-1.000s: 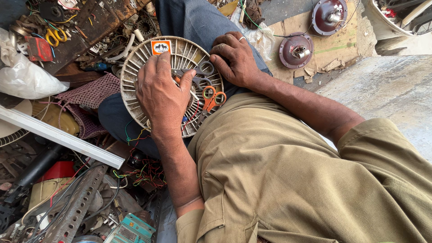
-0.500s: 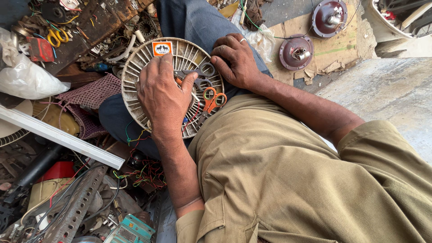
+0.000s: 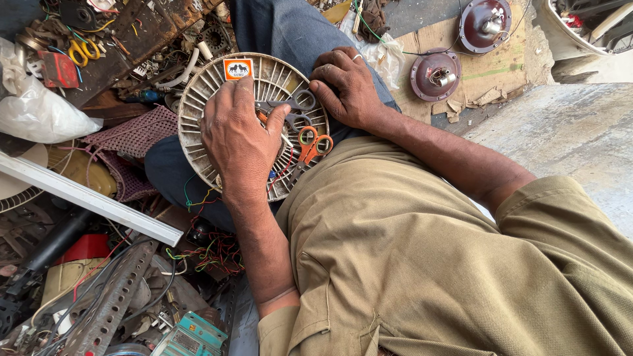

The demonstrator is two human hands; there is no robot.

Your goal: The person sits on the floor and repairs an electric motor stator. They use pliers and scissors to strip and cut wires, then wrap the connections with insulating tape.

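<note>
Round slotted fan motor cover (image 3: 198, 109), dirty white w/ an orange sticker, sat on the person's lap, left of center. Left hand (image 3: 239, 142) lay palm-down across it w/ fingers curled on something underneath, can't tell what exactly, and right hand (image 3: 348, 87) gripped the cover's right rim, fingers bent. Orange-handled scissors (image 3: 310, 146) rested on the cover btw the hands, w/ two maroon motor housings (image 3: 435, 72) far right on cardboard.
</note>
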